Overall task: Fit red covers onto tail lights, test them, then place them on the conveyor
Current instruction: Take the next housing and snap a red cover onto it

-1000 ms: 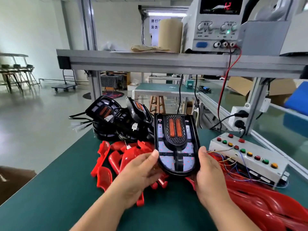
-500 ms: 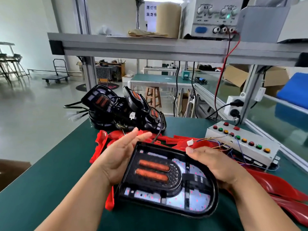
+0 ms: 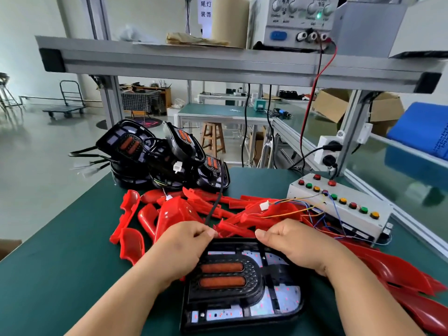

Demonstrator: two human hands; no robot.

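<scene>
Room: pale glossy floor (image 3: pixel 36 154), wooden stool (image 3: pixel 213 139) beyond.
Table (image 3: pixel 60 275): matte green mat under everything I handle.
Shelf (image 3: pixel 218 66): grey aluminium profile overhead, bearing a power supply (image 3: pixel 298 23).
Cardboard boxes (image 3: pixel 332 105): brown, far right; contents hidden from me.
Red covers (image 3: pixel 174 212): glossy curved plastic shells, heaped loose mid-table.
Tail light (image 3: pixel 242 287): black rounded housing, two orange oblong lenses, flat on the table nearest me, uncovered.
Left hand (image 3: pixel 184 248): fingers curled, gripping its far rim.
Right hand (image 3: pixel 293 243): gripping the same rim.
</scene>
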